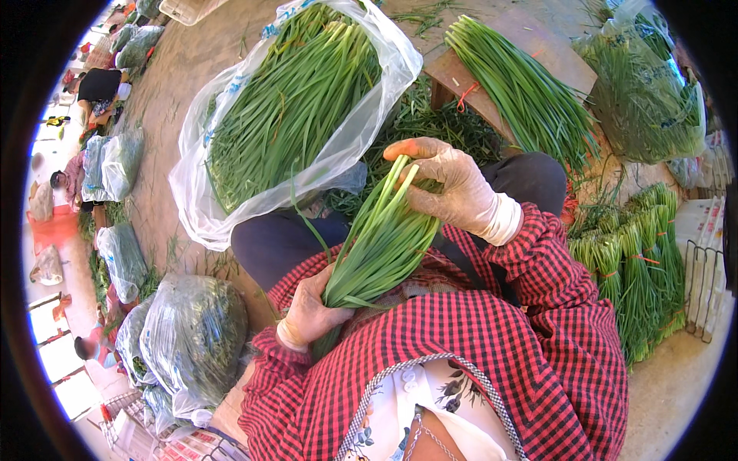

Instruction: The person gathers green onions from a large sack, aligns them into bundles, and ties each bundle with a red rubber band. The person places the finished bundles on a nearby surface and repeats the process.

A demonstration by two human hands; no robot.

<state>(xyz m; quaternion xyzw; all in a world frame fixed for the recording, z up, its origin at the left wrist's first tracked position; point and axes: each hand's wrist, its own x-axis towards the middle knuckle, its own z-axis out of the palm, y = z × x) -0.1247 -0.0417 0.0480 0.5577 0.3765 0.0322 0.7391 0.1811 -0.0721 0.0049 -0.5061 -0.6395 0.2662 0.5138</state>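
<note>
A large clear plastic bag [350, 142] lies open on the ground ahead of the person's knees, filled with long green chives [296, 100] laid lengthwise. A second clear bag [653, 92] at the upper right also holds greens, and several tied-off bags [196, 334] of greens sit at the lower left.

The left hand [311, 311] — in a thin glove — is closed around the lower end of a bunch of chives [384, 242] held over the lap. The right hand [446, 180], also gloved, grips the bunch's upper end, fingers curled over the stalks and thumb pressed to them. The bunch slants from the lap up toward the big bag.

A wooden bench [530, 50] stands beyond the right knee with a tied bundle [523, 88] lying across its top, bound by a red band. Loose trimmings [430, 123] cover the ground between the bench and the big bag. Along the person's right side, tied bundles [634, 269] are stacked in a row — next to a wire rack [703, 288].
</note>
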